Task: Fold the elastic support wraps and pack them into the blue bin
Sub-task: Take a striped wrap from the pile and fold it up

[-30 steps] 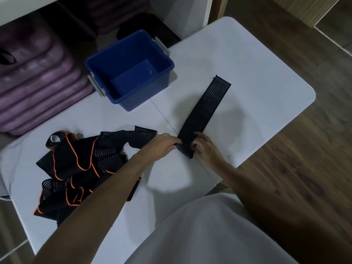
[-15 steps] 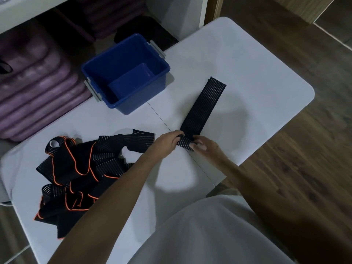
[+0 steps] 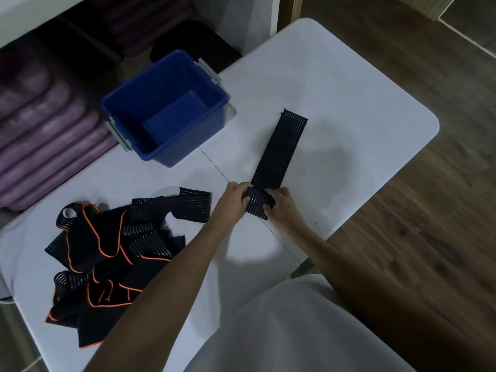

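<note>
So the wrap (image 3: 279, 154) lies flat on the counter (image 3: 349, 84), long axis running from the hands out toward about 1 o'clock. Both hands sit at its near end: left hand (image 3: 233, 202) pinches the left edge, right hand (image 3: 281, 208) pinches the right edge, with the first fold or roll bunched between them. I'd say the fold has to travel straight along that axis, away from the body. The bin (image 3: 212, 124) sits at roughly 11 o'clock from the hands, closer to the left one. The pile of wraps (image 3: 107, 253) waits at 8 o'clock.
</note>
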